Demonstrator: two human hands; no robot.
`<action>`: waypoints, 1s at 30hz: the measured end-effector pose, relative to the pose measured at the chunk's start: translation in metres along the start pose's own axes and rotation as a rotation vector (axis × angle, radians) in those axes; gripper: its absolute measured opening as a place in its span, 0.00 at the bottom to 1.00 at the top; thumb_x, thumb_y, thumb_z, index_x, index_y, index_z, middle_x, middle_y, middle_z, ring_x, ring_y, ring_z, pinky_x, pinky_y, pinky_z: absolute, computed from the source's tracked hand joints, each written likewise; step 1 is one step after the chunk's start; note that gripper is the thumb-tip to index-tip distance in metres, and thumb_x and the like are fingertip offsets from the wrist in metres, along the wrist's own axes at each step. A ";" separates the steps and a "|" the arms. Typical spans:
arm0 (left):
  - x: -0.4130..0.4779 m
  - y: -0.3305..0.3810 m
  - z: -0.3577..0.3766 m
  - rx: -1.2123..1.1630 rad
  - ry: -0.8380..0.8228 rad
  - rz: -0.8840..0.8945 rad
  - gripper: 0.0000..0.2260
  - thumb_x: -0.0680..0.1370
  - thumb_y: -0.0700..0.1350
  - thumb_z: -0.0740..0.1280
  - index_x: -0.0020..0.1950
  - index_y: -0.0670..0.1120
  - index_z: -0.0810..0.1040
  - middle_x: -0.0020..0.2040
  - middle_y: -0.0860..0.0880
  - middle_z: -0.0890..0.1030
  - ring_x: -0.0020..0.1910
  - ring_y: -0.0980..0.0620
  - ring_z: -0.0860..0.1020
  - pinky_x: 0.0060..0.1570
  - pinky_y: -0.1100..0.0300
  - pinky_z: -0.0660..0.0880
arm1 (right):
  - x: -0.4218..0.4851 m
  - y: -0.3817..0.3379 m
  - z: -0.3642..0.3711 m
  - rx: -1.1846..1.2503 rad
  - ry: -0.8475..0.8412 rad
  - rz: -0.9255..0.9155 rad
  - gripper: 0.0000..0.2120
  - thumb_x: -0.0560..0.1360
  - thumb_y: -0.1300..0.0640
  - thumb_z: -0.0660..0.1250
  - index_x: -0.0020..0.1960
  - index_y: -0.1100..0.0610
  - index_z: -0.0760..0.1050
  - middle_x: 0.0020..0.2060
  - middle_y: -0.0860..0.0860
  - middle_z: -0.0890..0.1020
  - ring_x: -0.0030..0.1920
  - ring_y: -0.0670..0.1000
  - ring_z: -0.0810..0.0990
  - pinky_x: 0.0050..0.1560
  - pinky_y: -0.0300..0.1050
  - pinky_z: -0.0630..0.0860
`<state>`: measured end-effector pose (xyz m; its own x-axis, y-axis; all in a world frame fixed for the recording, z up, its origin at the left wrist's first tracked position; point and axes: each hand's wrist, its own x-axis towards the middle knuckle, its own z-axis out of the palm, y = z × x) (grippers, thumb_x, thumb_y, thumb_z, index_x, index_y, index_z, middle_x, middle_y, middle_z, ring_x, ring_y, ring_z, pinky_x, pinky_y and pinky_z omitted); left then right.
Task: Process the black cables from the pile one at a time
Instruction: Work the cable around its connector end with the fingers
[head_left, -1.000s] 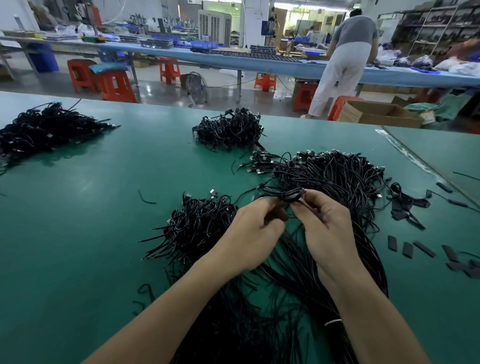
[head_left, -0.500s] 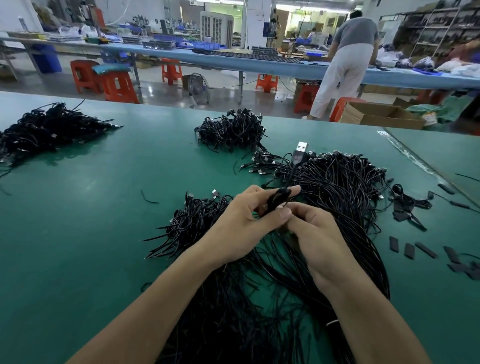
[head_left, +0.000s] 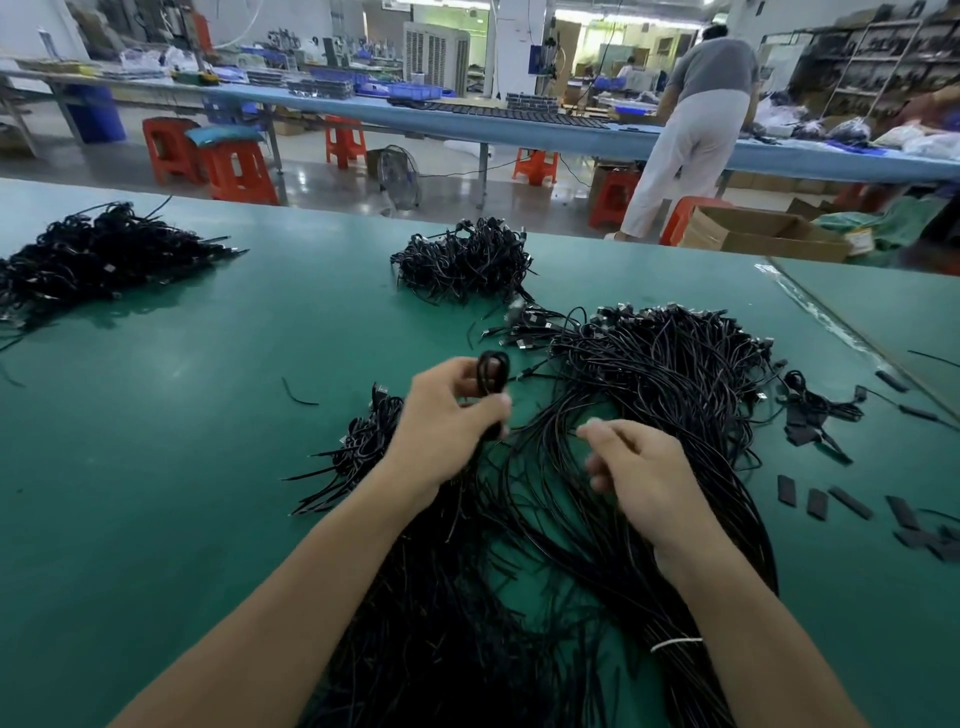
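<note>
Black cable (head_left: 492, 376), wound into a small tight coil: pinched in left hand (head_left: 447, 434) between thumb and curled fingers, raised off green table (head_left: 156, 415). Long axis of coil near upright, tilted slightly away from body. Looped end clear above knuckles, lower end hidden inside grip.

Right hand (head_left: 644, 470): apart from coil, to its right and nearer body, hovering over loose pile (head_left: 675, 374). Fingers loosely curled, nothing visible between them. Tips motion-blurred, so thin strand there not excludable.

Key relation: small heap of bundled cables (head_left: 363, 447) just left of left hand, partly hidden behind wrist. Coil near heap, on its right side, and well apart from far heap (head_left: 465, 260) and far-left heap (head_left: 98, 254). Judged drop-off point: near heap. Short move leftward and down, left hand alone, coil laid flat.

Loose pile directly beneath and beyond right hand. Strands running lengthwise from body outward, connectors fanned at far end, white tie (head_left: 675, 644) showing at near end by right forearm. Right hand nearer by far for next pick.

Judged risk: neighbouring strands dragged along on the pull, given tight parallel packing. Advisable: single strand pinched close to its end, pulled along strand axis, not across.
</note>
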<state>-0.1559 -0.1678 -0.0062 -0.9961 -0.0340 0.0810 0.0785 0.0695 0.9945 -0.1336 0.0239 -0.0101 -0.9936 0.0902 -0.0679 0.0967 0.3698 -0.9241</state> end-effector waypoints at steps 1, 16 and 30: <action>0.006 -0.003 -0.005 -0.008 0.079 -0.024 0.13 0.75 0.38 0.73 0.56 0.50 0.77 0.49 0.48 0.84 0.40 0.52 0.85 0.53 0.51 0.81 | 0.001 0.005 -0.003 -0.186 0.010 -0.051 0.11 0.81 0.47 0.63 0.53 0.52 0.81 0.38 0.45 0.81 0.36 0.42 0.77 0.36 0.35 0.73; 0.022 -0.048 -0.027 1.090 0.223 -0.049 0.19 0.74 0.52 0.68 0.64 0.54 0.70 0.39 0.52 0.75 0.36 0.47 0.76 0.36 0.57 0.69 | -0.006 0.049 0.010 -0.954 -0.103 0.082 0.08 0.82 0.55 0.62 0.60 0.56 0.70 0.41 0.48 0.69 0.38 0.48 0.73 0.37 0.43 0.73; 0.034 -0.056 -0.030 0.963 0.370 -0.074 0.09 0.81 0.49 0.60 0.57 0.52 0.77 0.40 0.52 0.82 0.40 0.49 0.79 0.40 0.54 0.72 | 0.008 0.060 0.003 -0.911 -0.047 0.031 0.10 0.82 0.54 0.58 0.60 0.55 0.73 0.54 0.52 0.76 0.52 0.52 0.76 0.51 0.47 0.77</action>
<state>-0.1930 -0.2033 -0.0576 -0.9099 -0.3637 0.1995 -0.2092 0.8176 0.5364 -0.1356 0.0441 -0.0667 -0.9893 0.0815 -0.1213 0.1118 0.9568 -0.2684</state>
